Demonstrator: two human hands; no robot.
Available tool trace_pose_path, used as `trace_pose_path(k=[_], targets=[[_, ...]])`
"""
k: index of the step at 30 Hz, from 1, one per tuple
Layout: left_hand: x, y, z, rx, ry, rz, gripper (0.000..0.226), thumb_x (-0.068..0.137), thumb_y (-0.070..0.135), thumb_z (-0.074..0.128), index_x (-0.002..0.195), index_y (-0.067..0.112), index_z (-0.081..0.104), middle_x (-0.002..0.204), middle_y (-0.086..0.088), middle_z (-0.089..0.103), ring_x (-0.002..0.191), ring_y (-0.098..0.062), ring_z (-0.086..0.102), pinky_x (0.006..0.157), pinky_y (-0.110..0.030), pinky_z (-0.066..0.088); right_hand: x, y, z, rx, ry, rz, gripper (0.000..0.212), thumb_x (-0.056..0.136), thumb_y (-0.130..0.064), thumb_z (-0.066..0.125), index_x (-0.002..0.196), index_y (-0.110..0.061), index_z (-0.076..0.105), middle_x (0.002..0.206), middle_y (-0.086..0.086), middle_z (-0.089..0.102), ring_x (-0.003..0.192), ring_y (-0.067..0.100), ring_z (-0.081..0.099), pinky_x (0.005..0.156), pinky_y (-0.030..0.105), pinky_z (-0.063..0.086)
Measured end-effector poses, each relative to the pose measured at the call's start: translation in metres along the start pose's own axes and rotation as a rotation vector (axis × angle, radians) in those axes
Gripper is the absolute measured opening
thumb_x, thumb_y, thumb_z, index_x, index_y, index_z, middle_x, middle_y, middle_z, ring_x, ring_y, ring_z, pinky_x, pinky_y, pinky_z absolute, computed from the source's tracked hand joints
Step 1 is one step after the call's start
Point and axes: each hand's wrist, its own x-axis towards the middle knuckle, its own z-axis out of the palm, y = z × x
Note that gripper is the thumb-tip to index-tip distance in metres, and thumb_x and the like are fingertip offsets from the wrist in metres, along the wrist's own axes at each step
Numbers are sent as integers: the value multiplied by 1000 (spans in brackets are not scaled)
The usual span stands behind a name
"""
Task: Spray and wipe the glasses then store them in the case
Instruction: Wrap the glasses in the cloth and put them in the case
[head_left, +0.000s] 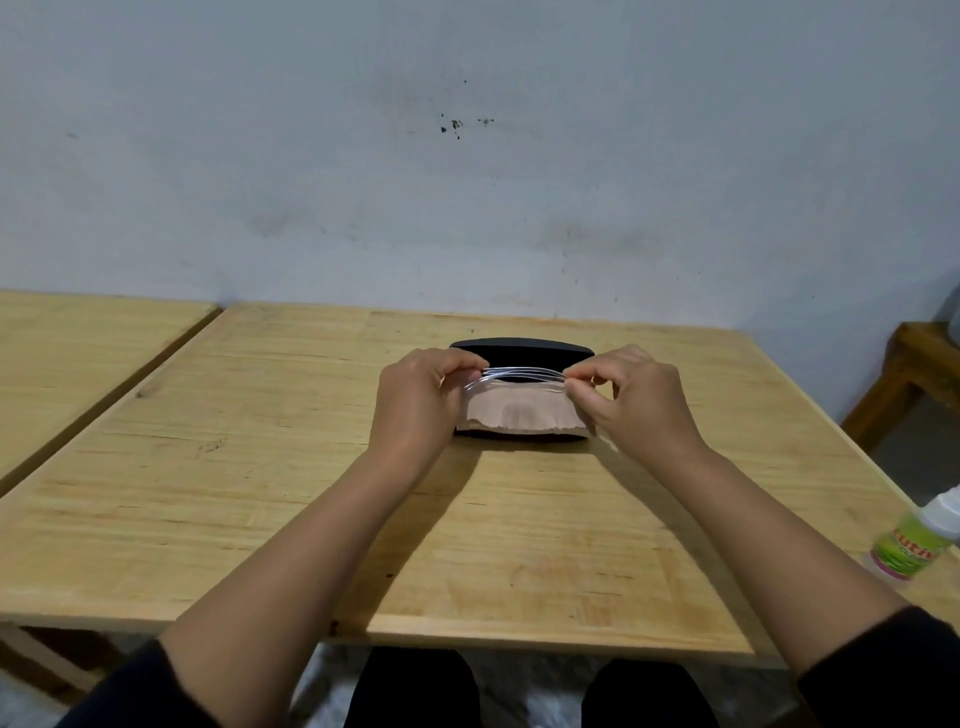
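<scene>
While both hands, left (415, 400) and right (636, 397), pinch the folded glasses (522, 375) by their ends just above the open case (519, 353), that thin, clear frame looks light, springy and breakable, best held at the hinges.

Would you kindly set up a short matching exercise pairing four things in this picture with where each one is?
Things:
1. glasses
2. case
3. spray bottle
4. cloth

Places:
A. lying near the table's right edge
B. draped over the near edge of the case
C. open on the table, in front of both hands
D. pinched at each end between the left hand and right hand

Pairs: 1-D, 2-C, 3-A, 4-B
</scene>
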Motion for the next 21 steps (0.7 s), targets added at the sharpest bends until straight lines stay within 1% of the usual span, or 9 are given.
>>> trace_pose_path(k=[3,5,9,11,15,16,19,21], targets=[[7,-7,10,10,4,7,16,84,7,64,92,15,75,92,-3,74,86,-13,65,73,4,36,6,9,13,4,46,-4,9,81,-9,68,77,-14,75,72,-8,67,82,13,55,70,-2,31],[10,-12,16,23,2,20,16,83,7,65,93,15,75,91,-3,74,88,-15,66,73,1,36,7,14,19,8,65,-12,9,80,-8,69,77,-14,74,71,-8,66,81,15,56,70,1,33],[10,-19,22,23,-22,21,16,83,7,65,93,15,75,91,-2,74,88,-15,65,72,-4,38,7,23,27,-7,59,-37,7,80,-8,70,81,-12,75,76,-3,71,82,19,58,68,15,39],[10,-21,24,28,-40,29,16,83,6,65,92,15,75,90,-2,74,87,-16,65,74,-10,40,6,27,30,-23,50,-56,6,79,-8,71,81,-11,75,76,-1,72,81,22,59,67,19,39],[10,-27,26,52,-90,27,17,83,6,64,92,16,75,90,-1,75,86,-16,66,78,-20,45,5,33,34,-31,24,-75,6,78,-7,72,81,-10,76,76,1,74,79,24,61,67,26,45],[10,-29,26,54,-102,17,17,84,7,64,92,16,75,90,-1,75,84,-16,67,77,-22,47,5,33,35,-31,12,-68,6,79,-8,72,82,-11,76,77,1,74,80,23,60,67,24,43],[10,-31,27,66,-148,-24,16,86,11,63,96,17,74,88,-1,75,80,-17,68,77,-26,51,7,35,37,-42,-27,-40,8,82,-12,69,86,-13,76,82,-2,74,82,15,55,69,9,33],[9,-32,27,84,-169,-44,17,86,14,63,98,18,74,90,-1,75,83,-15,68,78,-20,49,8,35,38,-56,-45,-25,10,83,-14,68,88,-14,76,84,-2,74,83,12,52,69,5,29]])
